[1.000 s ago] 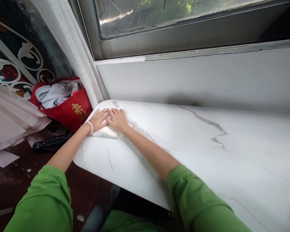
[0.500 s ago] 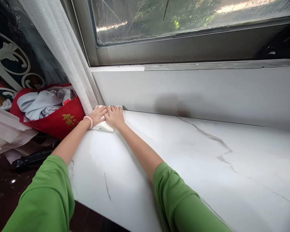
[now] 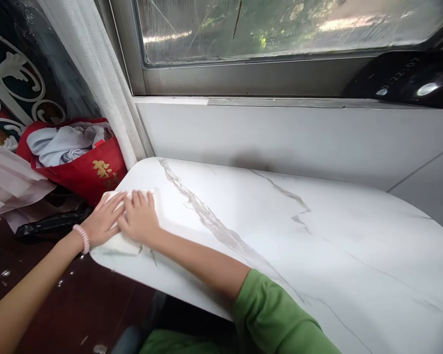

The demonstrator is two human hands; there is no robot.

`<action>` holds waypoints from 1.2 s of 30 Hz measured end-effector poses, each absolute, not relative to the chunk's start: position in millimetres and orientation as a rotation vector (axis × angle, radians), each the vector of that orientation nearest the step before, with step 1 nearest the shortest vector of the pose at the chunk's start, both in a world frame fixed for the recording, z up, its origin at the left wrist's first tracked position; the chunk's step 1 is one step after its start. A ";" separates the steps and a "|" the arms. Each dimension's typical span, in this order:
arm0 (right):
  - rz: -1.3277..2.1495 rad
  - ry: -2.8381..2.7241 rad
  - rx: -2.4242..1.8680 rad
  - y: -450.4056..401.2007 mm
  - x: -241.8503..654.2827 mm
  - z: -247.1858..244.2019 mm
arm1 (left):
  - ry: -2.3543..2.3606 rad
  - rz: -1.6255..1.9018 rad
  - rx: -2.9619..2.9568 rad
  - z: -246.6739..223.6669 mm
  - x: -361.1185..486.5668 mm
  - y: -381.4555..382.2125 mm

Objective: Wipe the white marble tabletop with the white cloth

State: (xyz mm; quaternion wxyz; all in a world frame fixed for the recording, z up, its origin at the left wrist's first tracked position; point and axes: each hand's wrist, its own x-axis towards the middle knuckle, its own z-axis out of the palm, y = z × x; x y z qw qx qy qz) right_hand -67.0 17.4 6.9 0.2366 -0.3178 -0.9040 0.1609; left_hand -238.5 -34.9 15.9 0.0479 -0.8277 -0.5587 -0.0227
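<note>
Both of my hands lie flat, side by side, on a folded white cloth [image 3: 123, 245] at the left end of a white marble-patterned table [image 3: 280, 231]. My left hand [image 3: 102, 221], with a pink coiled band at its wrist, has its fingers spread over the cloth's left part. My right hand [image 3: 139, 216] presses on the cloth just beside it, fingers apart, touching the left one near the thumbs. The cloth's lower edge shows below the hands.
A red bag [image 3: 84, 169] with pale clothes stands beyond the table's left end, near a white curtain [image 3: 96, 73]. The window frame [image 3: 225, 81] and white wall [image 3: 206, 128] run behind. A black object [image 3: 409, 81] is at upper right.
Both hands and the cloth have moved from the table's far left corner toward its near left edge. The view has shifted slightly, and more of the black object shows at right.
</note>
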 end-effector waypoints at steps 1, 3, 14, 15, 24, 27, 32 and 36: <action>0.446 -2.493 -0.824 3.2 -64.7 7.9 | -1.710 -0.079 -2.504 14.9 -237.4 -53.4; 0.461 -2.512 -0.763 -16.4 -61.4 10.6 | -1.726 -0.107 -2.461 13.1 -235.4 -80.8; 0.445 -2.490 -0.917 74.7 -88.5 9.3 | -1.930 -0.061 -2.475 17.6 -243.3 19.6; 0.423 -2.478 -0.940 92.5 -88.4 7.8 | -1.930 -0.081 -2.483 17.7 -241.9 40.9; 0.348 -2.393 -1.076 212.3 -68.6 -2.4 | -1.808 -0.168 -2.571 10.6 -219.9 182.0; 0.340 -2.402 -1.063 216.8 -65.0 -3.6 | -1.800 -0.174 -2.564 8.9 -215.8 186.7; 0.362 -2.417 -1.052 186.6 -57.7 -3.4 | -1.784 -0.137 -2.568 8.3 -209.3 153.9; 0.350 -2.462 -1.004 134.6 -47.3 -1.3 | -1.771 -0.094 -2.521 8.1 -201.2 94.7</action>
